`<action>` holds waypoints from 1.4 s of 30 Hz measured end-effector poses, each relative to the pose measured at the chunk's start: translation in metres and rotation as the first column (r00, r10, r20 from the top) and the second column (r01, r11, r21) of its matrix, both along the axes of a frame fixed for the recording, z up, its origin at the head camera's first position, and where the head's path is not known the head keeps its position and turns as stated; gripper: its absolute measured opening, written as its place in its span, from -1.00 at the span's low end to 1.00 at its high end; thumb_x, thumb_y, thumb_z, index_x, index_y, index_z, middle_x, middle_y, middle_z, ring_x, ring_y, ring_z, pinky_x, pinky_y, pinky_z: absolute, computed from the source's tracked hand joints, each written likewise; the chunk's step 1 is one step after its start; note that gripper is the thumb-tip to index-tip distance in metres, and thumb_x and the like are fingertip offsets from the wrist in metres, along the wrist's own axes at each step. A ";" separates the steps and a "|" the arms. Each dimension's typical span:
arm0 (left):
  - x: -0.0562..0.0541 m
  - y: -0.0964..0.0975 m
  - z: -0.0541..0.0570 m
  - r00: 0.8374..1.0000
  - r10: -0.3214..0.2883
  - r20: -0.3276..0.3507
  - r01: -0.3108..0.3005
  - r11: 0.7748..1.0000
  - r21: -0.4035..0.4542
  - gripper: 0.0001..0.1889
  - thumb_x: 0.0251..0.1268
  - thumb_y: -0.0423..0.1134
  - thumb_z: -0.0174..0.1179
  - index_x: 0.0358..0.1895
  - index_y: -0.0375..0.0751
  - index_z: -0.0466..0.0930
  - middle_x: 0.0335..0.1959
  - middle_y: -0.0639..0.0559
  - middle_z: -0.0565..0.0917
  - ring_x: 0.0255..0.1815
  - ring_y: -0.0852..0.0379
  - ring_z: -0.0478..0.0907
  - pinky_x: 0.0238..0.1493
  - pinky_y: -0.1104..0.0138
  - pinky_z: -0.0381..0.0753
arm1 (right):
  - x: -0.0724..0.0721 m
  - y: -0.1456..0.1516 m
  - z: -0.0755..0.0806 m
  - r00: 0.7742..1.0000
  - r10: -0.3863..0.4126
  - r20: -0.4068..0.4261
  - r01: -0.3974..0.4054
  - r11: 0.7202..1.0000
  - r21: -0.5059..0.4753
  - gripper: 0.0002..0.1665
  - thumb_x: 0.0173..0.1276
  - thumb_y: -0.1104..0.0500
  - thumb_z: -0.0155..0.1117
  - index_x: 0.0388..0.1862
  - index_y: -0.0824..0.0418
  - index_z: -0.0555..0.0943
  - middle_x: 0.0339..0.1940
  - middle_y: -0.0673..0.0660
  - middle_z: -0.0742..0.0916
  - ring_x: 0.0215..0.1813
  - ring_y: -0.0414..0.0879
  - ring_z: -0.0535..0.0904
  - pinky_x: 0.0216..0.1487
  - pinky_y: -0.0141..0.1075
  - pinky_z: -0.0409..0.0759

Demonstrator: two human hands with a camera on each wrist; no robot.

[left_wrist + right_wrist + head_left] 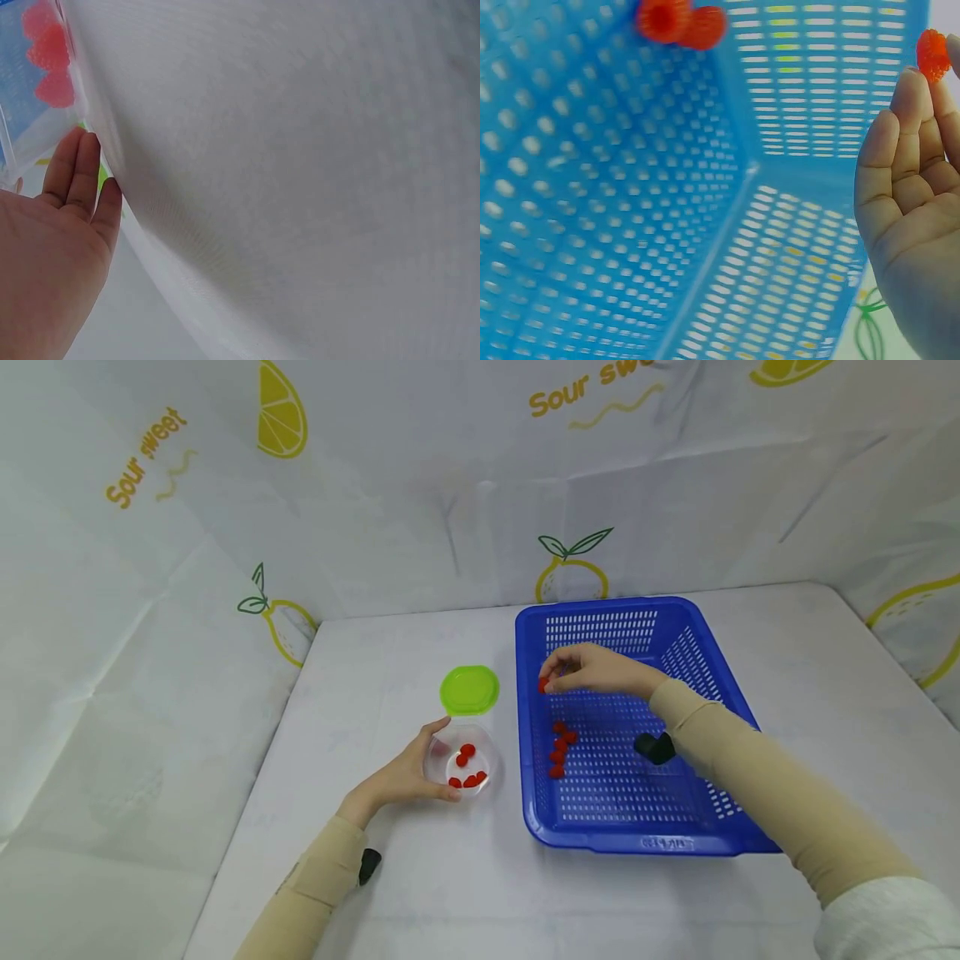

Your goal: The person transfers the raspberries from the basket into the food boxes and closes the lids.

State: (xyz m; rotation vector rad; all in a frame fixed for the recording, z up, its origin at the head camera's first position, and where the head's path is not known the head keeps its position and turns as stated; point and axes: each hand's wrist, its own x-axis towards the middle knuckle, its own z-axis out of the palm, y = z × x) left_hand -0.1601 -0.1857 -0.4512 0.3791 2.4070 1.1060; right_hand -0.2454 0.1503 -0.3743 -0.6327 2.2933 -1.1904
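My left hand [405, 774] holds a round clear plastic container [486, 747], its thumb and fingers spread around the left side. Several red raspberries [467, 750] lie inside. Over the left part of a blue perforated basket [528, 777], my right hand [596, 670] pinches one raspberry [932, 54] between thumb and fingertips. More raspberries [560, 745] rest on the basket floor in a loose row below that hand. In the left wrist view, the fingers [79, 169] lie beside the container wall, with the berries [52, 60] showing through.
A bright green lid [469, 690] lies flat on the white table [390, 677], just behind the container. The basket stands to the right with raised walls, a narrow gap from the container. White cloth with lemon prints [420, 510] hangs behind the table.
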 end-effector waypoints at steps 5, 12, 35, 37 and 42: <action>0.000 0.000 0.001 1.000 0.000 0.002 0.000 1.000 0.001 0.14 -0.24 0.06 0.49 0.44 0.29 -0.14 0.36 -0.04 0.21 0.42 -0.02 0.12 0.39 -0.13 0.14 | 0.004 -0.006 0.015 1.000 0.001 -0.008 -0.001 0.999 -0.032 -0.70 0.26 0.01 0.27 -0.09 0.11 0.57 -0.11 0.13 0.70 -0.09 -0.07 0.58 0.03 -0.25 0.57; 0.000 0.000 0.000 1.000 -0.007 -0.001 0.007 1.000 0.004 0.16 -0.24 0.06 0.49 0.45 0.25 -0.14 0.36 -0.05 0.20 0.43 -0.02 0.12 0.40 -0.13 0.12 | 0.008 -0.025 0.023 0.999 0.032 -0.010 -0.032 0.996 -0.078 -0.67 0.25 0.04 0.28 -0.05 0.13 0.56 -0.12 0.09 0.68 -0.09 -0.04 0.58 0.03 -0.26 0.59; 0.000 -0.001 0.000 1.000 0.000 0.017 -0.001 1.000 0.019 0.17 -0.30 0.14 0.49 0.41 0.38 -0.16 0.37 0.04 0.20 0.42 0.06 0.12 0.41 -0.10 0.11 | 0.019 -0.104 0.005 0.973 0.232 -0.014 -0.232 0.970 -0.079 -0.74 0.24 0.14 0.29 -0.10 0.16 0.57 -0.25 0.04 0.70 -0.20 -0.14 0.60 -0.08 -0.36 0.59; 0.000 -0.001 0.001 1.000 -0.003 0.012 0.003 1.000 0.022 0.16 -0.30 0.15 0.49 0.41 0.40 -0.17 0.39 0.06 0.16 0.43 0.06 0.11 0.41 -0.10 0.11 | 0.019 -0.107 0.005 0.970 0.243 -0.016 -0.243 0.967 -0.081 -0.74 0.24 0.14 0.29 -0.10 0.17 0.57 -0.25 0.05 0.71 -0.21 -0.16 0.60 -0.09 -0.38 0.59; -0.001 -0.002 -0.001 1.000 -0.008 0.011 0.008 1.000 0.021 0.14 -0.28 0.15 0.48 0.40 0.36 -0.14 0.43 0.09 0.09 0.47 0.06 0.04 0.41 -0.10 0.11 | 0.019 -0.117 0.004 0.960 0.277 -0.042 -0.279 0.958 -0.069 -0.73 0.22 0.17 0.30 -0.10 0.20 0.58 -0.26 0.08 0.68 -0.23 -0.06 0.62 -0.16 -0.43 0.58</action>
